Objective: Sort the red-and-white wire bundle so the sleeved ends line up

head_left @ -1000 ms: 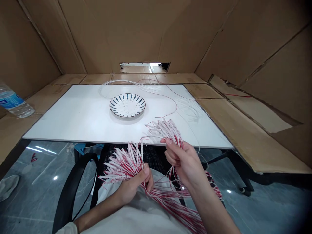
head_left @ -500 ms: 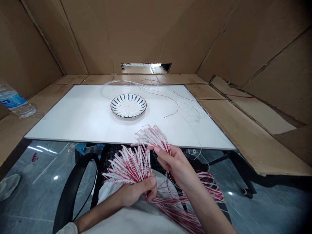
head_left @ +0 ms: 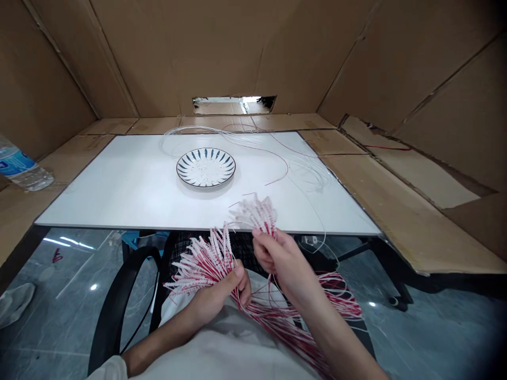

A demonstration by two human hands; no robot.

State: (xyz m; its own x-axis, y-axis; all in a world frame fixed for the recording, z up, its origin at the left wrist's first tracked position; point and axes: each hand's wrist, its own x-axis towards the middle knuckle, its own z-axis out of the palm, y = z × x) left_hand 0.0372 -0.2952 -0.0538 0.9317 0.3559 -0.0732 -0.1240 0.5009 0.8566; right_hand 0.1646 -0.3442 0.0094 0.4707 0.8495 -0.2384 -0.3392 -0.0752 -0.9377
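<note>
My left hand (head_left: 224,293) is closed around a thick bundle of red and white strings (head_left: 204,264) whose white-beaded ends fan out to the upper left. In my right hand (head_left: 277,253), a smaller bunch of the same beaded strings (head_left: 255,214) is pinched, its tips spreading just above the table's front edge. A gap separates the two bunches. Long loose red and white tails (head_left: 285,338) run from the hands across my lap to the right. What exactly the beaded coating is, I cannot tell.
A plate with blue petal marks (head_left: 206,168) holding small white bits stands on the white table (head_left: 119,184). Thin clear and red strands (head_left: 273,153) curl behind it. A water bottle (head_left: 24,166) is at the left. Cardboard walls (head_left: 178,58) surround the table.
My right hand with its bunch has moved slightly up and right, away from the left bundle. My left hand still grips its bundle. The view has shifted a little.
</note>
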